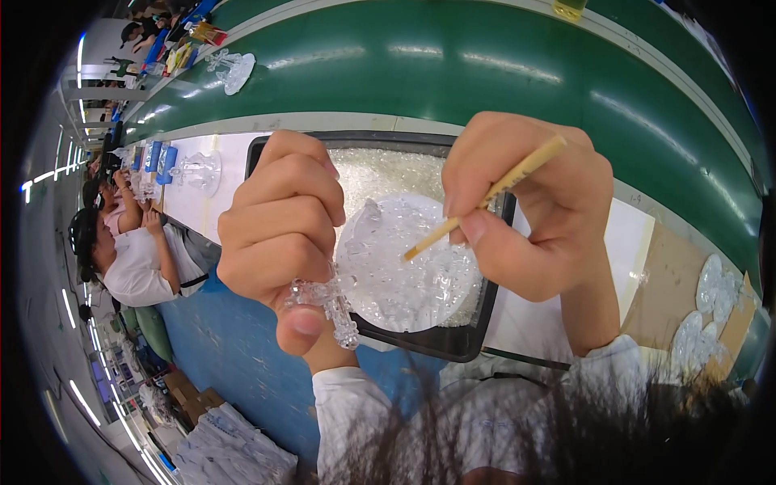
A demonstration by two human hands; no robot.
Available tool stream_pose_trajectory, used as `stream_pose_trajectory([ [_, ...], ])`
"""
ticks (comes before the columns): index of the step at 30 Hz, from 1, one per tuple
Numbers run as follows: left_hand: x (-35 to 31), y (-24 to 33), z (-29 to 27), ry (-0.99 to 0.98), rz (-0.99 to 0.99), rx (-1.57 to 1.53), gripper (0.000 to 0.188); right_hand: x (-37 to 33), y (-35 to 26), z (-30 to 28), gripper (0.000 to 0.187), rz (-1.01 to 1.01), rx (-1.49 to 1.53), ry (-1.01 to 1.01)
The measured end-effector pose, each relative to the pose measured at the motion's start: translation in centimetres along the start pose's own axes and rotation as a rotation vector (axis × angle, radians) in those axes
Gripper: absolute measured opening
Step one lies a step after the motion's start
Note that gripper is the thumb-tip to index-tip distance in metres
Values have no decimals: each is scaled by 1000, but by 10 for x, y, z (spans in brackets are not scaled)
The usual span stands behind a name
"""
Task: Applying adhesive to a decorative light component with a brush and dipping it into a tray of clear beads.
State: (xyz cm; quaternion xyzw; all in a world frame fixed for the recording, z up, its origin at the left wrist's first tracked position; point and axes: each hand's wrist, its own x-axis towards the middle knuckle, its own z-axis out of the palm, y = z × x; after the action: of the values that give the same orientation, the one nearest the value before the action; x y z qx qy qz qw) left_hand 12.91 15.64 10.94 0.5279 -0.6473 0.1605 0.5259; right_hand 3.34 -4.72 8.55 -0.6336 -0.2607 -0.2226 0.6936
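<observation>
My left hand (283,218) is closed around a clear, faceted ornament piece (335,311), whose knobbed end sticks out beside the thumb. Right next to it is a round, pale, see-through disc (408,299) with clear, bumpy shapes on its surface. Whether disc and held piece are joined is hidden by my fingers. Between thumb and fingers, my right hand (537,202) pinches a thin yellowish wooden stick (485,198). Its lower tip points down over the disc; I cannot tell if it touches.
Behind the disc lies a black tray (465,343) of tiny clear beads (388,166). A green conveyor belt (420,89) runs beyond. Clear ornaments stand on the belt (234,73), at left (198,171) and on cardboard at right (695,343). Seated people (141,267) work at left.
</observation>
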Motion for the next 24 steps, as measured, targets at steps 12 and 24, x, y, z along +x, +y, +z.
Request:
stream_pose_trajectory([
  [12,-3,-4,-3,49,-53,-14,57,0,1,-1,22,-99,-83,57],
  [24,-4,-5,-2,111,-112,-25,52,-1,-4,2,20,8,115,-77],
])
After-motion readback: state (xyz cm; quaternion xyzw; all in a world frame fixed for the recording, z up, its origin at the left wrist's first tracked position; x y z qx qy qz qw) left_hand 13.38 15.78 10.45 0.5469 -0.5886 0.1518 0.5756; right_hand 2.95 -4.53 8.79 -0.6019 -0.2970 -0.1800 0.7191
